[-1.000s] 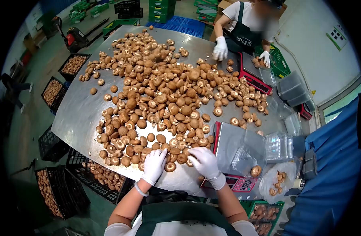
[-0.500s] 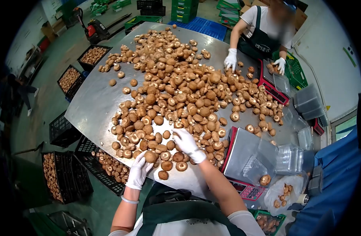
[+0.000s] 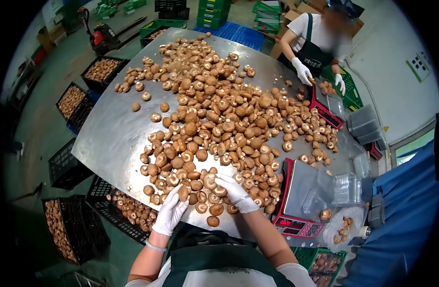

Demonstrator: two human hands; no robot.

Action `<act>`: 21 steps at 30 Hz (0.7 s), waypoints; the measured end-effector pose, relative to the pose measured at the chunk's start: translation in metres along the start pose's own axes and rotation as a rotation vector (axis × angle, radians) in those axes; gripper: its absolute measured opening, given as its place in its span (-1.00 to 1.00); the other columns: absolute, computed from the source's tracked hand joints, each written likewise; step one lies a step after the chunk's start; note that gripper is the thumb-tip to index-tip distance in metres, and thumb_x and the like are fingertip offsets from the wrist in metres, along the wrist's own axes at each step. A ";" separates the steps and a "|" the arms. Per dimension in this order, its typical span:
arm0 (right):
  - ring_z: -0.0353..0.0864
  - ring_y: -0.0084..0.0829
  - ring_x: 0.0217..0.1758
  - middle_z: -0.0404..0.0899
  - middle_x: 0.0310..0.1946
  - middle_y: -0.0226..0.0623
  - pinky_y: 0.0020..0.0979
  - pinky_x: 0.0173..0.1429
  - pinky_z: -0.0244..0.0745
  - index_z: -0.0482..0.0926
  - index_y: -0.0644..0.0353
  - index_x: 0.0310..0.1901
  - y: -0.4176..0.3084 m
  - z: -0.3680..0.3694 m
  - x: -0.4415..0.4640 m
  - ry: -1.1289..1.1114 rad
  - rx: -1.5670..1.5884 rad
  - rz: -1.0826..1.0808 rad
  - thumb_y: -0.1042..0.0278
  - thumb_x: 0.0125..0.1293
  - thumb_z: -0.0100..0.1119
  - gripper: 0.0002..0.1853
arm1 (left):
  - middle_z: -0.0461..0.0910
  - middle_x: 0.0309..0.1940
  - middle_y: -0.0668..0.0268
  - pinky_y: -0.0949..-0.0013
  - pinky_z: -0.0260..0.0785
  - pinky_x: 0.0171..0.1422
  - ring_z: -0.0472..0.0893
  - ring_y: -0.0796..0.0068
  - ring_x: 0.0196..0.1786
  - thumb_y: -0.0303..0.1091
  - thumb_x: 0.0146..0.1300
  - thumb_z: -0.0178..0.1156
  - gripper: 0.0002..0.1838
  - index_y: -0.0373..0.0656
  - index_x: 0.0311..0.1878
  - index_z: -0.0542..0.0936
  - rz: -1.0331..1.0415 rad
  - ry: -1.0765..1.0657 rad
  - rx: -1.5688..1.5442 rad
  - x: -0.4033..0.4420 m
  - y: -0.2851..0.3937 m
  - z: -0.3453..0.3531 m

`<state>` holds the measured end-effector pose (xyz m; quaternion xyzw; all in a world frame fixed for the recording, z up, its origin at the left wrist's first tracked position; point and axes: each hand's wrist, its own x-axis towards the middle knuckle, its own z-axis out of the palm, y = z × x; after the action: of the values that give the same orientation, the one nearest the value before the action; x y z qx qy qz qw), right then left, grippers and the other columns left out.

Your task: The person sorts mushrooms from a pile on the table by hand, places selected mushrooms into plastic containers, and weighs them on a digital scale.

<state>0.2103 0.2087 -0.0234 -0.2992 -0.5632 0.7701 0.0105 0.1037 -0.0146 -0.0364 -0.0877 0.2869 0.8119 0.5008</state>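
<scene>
A big heap of brown shiitake mushrooms covers the middle of the metal table. At the table's near edge my left hand, in a white glove, holds a brown mushroom between thumb and fingers. My right hand, also gloved in white, reaches in from the right at the heap's near end. Its fingertips close on a mushroom with its pale underside showing. Several loose mushrooms lie between the hands, one close to the edge.
A red-framed scale stands on my right, with plastic trays and a bag of mushroom pieces beside it. Across the table a co-worker's gloved hands are at another scale. Black crates of mushrooms line the left side.
My right hand has drawn back toward me and now grips a mushroom. My left hand still holds its mushroom, now tilted. The co-worker's hand has moved from the heap toward the scale.
</scene>
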 end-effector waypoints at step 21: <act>0.51 -0.40 -0.03 0.51 -0.08 -0.24 -0.40 0.14 0.42 0.35 0.15 0.25 -0.069 -0.136 -0.207 1.258 -0.589 -0.571 0.51 0.05 0.33 -0.34 | 0.60 -0.13 0.28 0.47 0.42 0.05 0.57 0.55 -0.10 -0.51 0.32 0.09 -0.77 -0.30 0.02 0.56 0.507 0.151 0.996 0.024 0.032 0.030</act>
<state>0.4219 0.2780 0.1049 -0.5156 -0.6895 0.2386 0.4493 0.0692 0.0098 -0.0104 0.1731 0.6827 0.6648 0.2489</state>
